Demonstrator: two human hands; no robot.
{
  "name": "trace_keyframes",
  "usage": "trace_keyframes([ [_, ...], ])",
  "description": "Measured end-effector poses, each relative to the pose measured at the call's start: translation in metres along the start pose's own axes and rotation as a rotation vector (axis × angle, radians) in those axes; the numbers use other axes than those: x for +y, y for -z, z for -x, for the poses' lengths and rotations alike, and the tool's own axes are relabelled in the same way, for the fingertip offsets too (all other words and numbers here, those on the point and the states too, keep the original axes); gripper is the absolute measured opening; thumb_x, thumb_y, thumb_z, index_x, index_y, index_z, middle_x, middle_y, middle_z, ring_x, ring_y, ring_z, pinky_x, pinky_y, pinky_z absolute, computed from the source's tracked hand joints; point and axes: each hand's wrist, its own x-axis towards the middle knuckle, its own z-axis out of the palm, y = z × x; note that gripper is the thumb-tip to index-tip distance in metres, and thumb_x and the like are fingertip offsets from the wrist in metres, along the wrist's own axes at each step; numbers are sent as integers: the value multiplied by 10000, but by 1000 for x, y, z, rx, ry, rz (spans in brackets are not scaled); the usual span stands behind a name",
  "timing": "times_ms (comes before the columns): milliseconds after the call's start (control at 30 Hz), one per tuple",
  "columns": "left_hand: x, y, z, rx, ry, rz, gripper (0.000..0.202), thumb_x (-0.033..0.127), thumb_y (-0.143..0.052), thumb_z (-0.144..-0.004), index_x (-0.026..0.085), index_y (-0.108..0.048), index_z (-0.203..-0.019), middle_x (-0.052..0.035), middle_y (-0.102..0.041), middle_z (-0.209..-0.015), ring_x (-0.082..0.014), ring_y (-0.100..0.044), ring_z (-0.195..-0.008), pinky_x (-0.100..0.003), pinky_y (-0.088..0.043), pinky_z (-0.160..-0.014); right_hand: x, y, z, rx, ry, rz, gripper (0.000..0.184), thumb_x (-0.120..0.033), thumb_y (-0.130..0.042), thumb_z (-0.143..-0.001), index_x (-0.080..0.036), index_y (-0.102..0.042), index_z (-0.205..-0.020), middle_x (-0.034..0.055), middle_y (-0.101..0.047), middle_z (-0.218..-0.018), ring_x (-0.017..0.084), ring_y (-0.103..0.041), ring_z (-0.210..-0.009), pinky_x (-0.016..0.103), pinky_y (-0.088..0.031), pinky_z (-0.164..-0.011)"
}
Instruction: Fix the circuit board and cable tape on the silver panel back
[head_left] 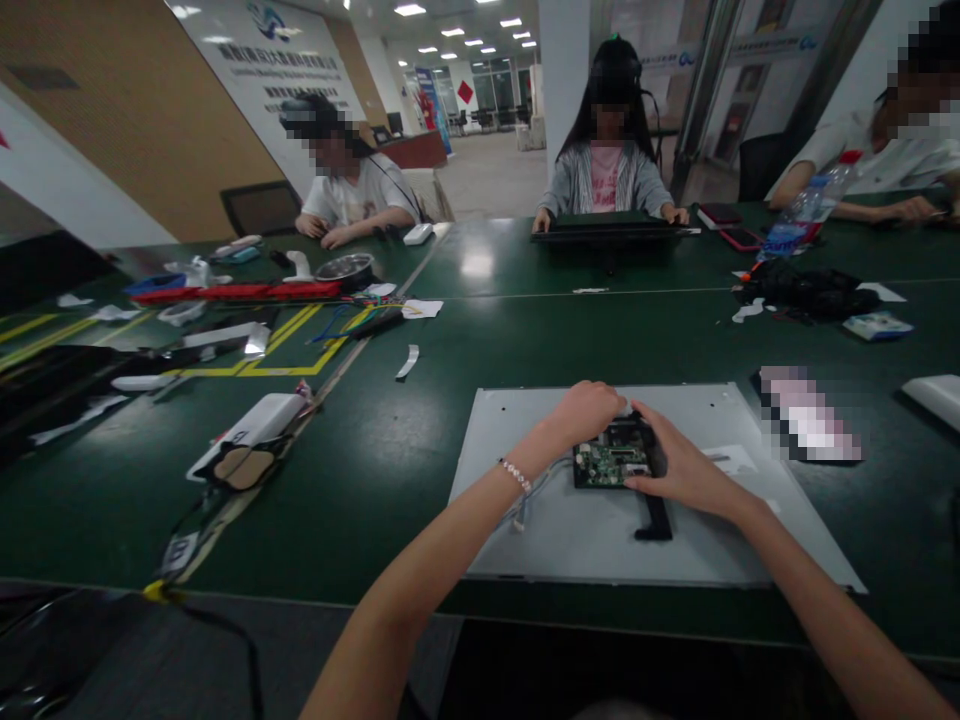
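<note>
A grey metal panel (pixel 570 540) lies flat on the green table in front of me. On it sits a small green circuit board (pixel 611 466) with a black strip (pixel 655 518) running down from it. My left hand (pixel 589 412) is curled over the board's upper left edge, fingers closed on it. My right hand (pixel 679 460) presses on the board's right side, thumb along its lower edge. A bead bracelet (pixel 516 473) circles my left wrist, and thin wires (pixel 536 490) trail left from the board.
Three other people sit at the far side of the table (pixel 525 330). A white device (pixel 255 425) lies to my left by yellow tape lines. A black bundle (pixel 806 290), a water bottle (pixel 806 215) and a white object (pixel 934 395) lie to the right.
</note>
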Motion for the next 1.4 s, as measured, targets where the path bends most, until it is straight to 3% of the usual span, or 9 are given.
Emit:
trace_keyframes([
  [300, 8, -8, 4, 2, 30, 54, 178, 120, -519, -914, 95, -695, -915, -130, -717, -921, -216, -676, -865, -325, -505, -768, 2, 0, 1, 8, -32, -1, 1028, -418, -735, -751, -293, -104, -1553, 131, -299, -1572, 335, -324, -1422, 555, -275, -1158],
  [567, 18, -10, 5, 37, -36, -28, 112, 105, -579, -895, 88, -689, -887, -130, -701, -878, -231, -663, -843, -343, -482, -749, 2, 1, 1, 16, -33, 3, 1039, -436, -745, -740, -308, -110, -1552, 124, -299, -1572, 353, -328, -1419, 575, -285, -1152],
  [833, 16, -13, 8, 44, 33, 60, 166, 142, -527, -924, 118, -689, -896, -114, -706, -912, -219, -660, -881, -345, -460, -796, 0, 3, 1, 5, -34, 26, 1020, -456, -733, -758, -300, -109, -1549, 125, -293, -1571, 348, -324, -1420, 566, -281, -1159],
  [1000, 8, -5, 25, 47, 95, 141, 208, 183, -480, -945, 138, -676, -997, -101, -719, -997, -218, -662, -947, -365, -456, -854, -2, 2, 2, -34, -35, 86, 991, -464, -696, -795, -295, -77, -1550, 119, -253, -1586, 317, -273, -1448, 533, -262, -1175],
  [1133, -30, 3, 59, 104, 241, 169, 303, 168, -438, -947, 167, -634, -1178, -85, -705, -1127, -216, -650, -1039, -363, -463, -909, -5, 4, 5, -65, -33, 128, 952, -493, -642, -836, -318, -43, -1555, 91, -116, -1635, 306, -175, -1483, 538, -240, -1182],
  [1267, -102, 7, 111, 199, 527, 101, 328, 182, -471, -914, 169, -636, -1197, -93, -655, -1239, -236, -604, -1138, -370, -434, -1005, -8, 6, 7, -29, -13, 141, 823, -478, -539, -913, -327, -49, -1557, 68, -115, -1640, 280, -160, -1490, 535, -233, -1186],
  [1400, -176, 5, 167, 332, 910, 63, 369, 122, -480, -856, 103, -628, -1194, -141, -629, -1234, -251, -584, -1140, -359, -419, -1035, -7, 5, 6, 25, 9, 160, 720, -430, -463, -962, -323, -73, -1558, 62, -168, -1628, 257, -186, -1484, 519, -226, -1195],
])
